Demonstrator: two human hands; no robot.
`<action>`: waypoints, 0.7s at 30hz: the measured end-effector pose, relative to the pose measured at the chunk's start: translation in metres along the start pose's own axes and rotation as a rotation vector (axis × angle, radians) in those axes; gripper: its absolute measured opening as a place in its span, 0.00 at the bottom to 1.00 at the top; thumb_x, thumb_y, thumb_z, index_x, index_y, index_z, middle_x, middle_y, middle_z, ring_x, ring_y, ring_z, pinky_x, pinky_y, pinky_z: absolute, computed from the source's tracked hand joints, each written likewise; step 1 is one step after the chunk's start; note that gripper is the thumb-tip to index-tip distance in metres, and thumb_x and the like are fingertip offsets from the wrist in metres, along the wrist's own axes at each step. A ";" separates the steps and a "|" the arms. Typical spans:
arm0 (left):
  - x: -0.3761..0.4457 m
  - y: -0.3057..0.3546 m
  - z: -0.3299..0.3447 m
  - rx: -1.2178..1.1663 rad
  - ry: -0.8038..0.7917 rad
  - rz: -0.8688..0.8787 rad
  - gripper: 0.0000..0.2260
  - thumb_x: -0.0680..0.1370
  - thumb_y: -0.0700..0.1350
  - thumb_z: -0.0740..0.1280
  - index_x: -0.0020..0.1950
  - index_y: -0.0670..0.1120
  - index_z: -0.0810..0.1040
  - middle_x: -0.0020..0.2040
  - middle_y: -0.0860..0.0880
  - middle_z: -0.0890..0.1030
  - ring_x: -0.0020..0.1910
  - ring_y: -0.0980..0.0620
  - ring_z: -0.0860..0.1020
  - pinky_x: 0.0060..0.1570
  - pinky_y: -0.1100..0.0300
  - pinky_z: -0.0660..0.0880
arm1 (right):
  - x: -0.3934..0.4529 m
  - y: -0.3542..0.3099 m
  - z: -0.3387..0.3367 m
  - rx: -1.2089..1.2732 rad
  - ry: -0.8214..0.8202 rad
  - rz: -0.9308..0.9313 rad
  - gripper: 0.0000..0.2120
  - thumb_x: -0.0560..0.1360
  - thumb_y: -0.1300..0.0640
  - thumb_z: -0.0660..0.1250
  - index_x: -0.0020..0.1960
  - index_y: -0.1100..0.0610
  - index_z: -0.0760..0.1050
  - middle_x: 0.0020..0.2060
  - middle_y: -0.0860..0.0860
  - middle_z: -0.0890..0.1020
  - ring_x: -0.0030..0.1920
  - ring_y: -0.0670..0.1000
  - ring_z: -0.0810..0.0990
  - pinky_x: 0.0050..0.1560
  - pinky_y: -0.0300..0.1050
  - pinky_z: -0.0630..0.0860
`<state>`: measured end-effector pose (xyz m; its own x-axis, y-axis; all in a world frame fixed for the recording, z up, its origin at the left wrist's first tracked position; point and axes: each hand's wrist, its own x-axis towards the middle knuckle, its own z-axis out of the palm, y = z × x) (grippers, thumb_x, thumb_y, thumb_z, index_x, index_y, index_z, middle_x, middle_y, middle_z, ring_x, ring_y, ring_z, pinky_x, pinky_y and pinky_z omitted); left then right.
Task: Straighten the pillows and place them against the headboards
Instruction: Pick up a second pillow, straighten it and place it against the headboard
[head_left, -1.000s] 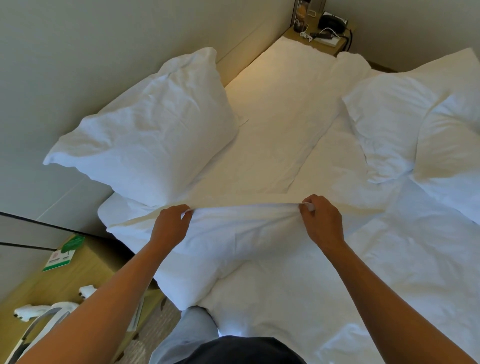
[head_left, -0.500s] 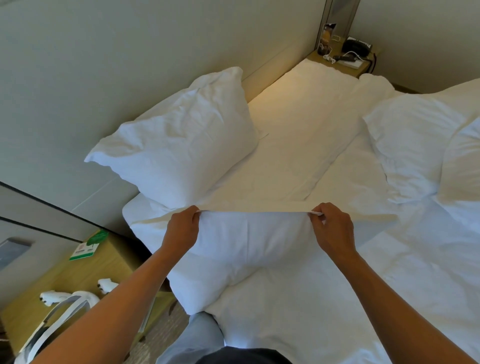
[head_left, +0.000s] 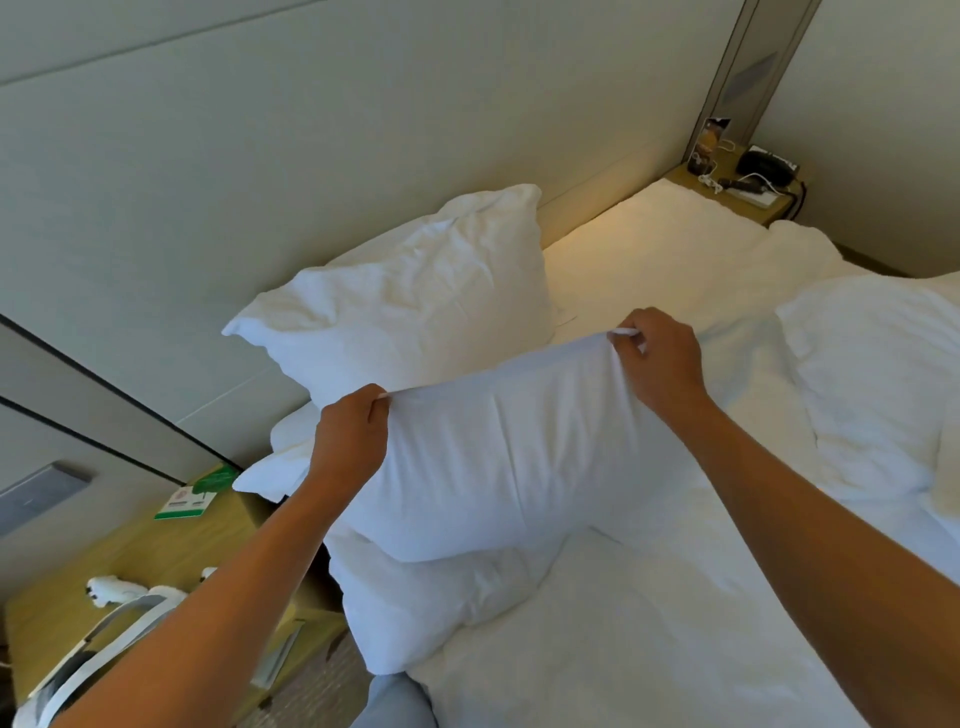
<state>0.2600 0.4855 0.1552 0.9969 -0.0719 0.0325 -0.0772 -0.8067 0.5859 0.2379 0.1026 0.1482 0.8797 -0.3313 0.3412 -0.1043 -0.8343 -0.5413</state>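
Observation:
I hold a white pillow (head_left: 498, 457) lifted off the bed by its top edge. My left hand (head_left: 350, 441) pinches the left end of that edge and my right hand (head_left: 657, 358) pinches the right end. Behind it, another white pillow (head_left: 415, 301) leans upright against the pale padded headboard (head_left: 311, 171). Two more white pillows (head_left: 872, 384) lie at the right on the bed. A further white pillow or bunched bedding (head_left: 431, 608) lies under the held one at the bed's near corner.
The white sheet (head_left: 675, 260) stretches along the headboard to a far nightstand (head_left: 737, 192) with a phone and cables. A wooden nightstand (head_left: 156, 561) at the lower left carries a green card and white objects. White duvet (head_left: 649, 639) covers the near bed.
Both hands have raised the pillow by its top edge, so it now hangs higher above the bed. My view has tilted up toward the headboard.

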 end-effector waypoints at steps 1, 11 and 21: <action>0.005 0.000 -0.003 -0.008 0.014 -0.013 0.16 0.84 0.43 0.58 0.35 0.47 0.69 0.26 0.51 0.69 0.27 0.52 0.68 0.29 0.57 0.64 | 0.015 -0.004 0.004 -0.005 0.004 -0.021 0.08 0.81 0.54 0.70 0.44 0.55 0.79 0.41 0.53 0.83 0.39 0.55 0.80 0.44 0.45 0.73; 0.012 -0.009 0.056 -0.011 -0.134 -0.122 0.14 0.84 0.44 0.59 0.46 0.41 0.81 0.42 0.44 0.83 0.43 0.43 0.79 0.47 0.52 0.76 | 0.060 0.024 0.062 -0.195 -0.227 0.026 0.12 0.82 0.54 0.68 0.44 0.61 0.79 0.40 0.59 0.81 0.44 0.64 0.83 0.47 0.53 0.76; 0.028 -0.006 0.079 -0.031 -0.274 -0.163 0.13 0.83 0.46 0.60 0.41 0.46 0.79 0.35 0.51 0.80 0.37 0.51 0.78 0.36 0.60 0.71 | 0.055 0.064 0.084 -0.104 -0.210 0.135 0.09 0.81 0.55 0.70 0.47 0.61 0.80 0.44 0.59 0.84 0.48 0.62 0.84 0.49 0.53 0.79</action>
<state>0.2875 0.4418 0.0888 0.9544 -0.1019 -0.2805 0.0876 -0.8027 0.5899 0.3182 0.0682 0.0677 0.9304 -0.3531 0.0982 -0.2651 -0.8333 -0.4851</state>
